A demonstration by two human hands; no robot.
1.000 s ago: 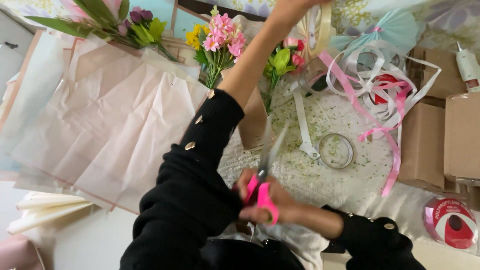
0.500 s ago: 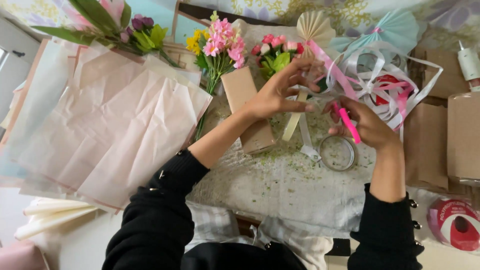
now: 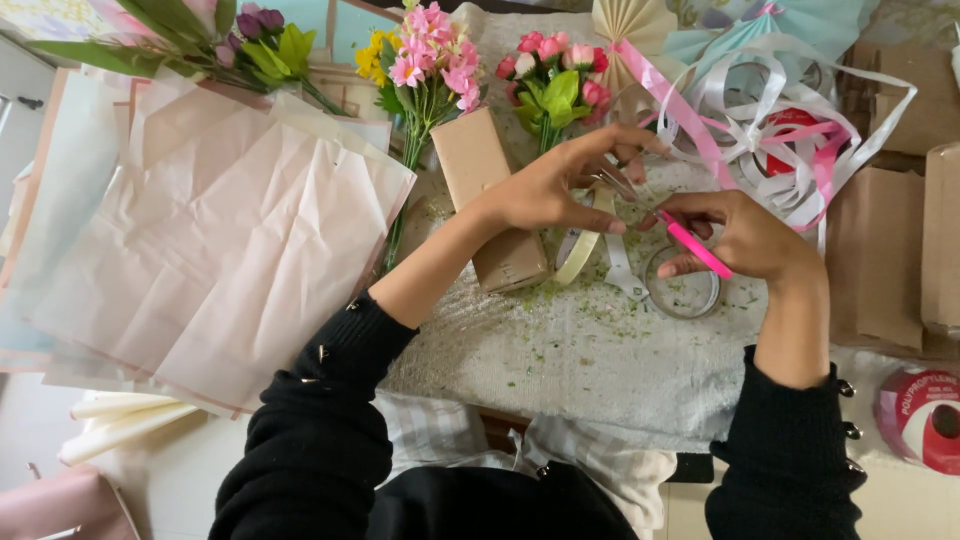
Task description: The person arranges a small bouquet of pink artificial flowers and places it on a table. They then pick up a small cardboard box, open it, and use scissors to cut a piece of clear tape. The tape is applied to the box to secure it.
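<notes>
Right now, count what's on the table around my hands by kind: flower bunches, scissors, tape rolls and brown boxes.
Flower bunches: 3
Scissors: 1, in the right hand
Tape rolls: 2
Brown boxes: 1, by the left hand
Total: 7

Scissors point(image 3: 655, 215) blades blurred; red tape roll point(image 3: 925, 415) cropped.

We see wrapping paper sheets point(image 3: 210, 250) lying left on the desk point(image 3: 600, 370), a small box point(image 3: 485, 195) to their right, flower bunches point(image 3: 430, 70) behind it, ribbons point(image 3: 790, 130) at far right, and a tape ring point(image 3: 682, 295) before them.
</notes>
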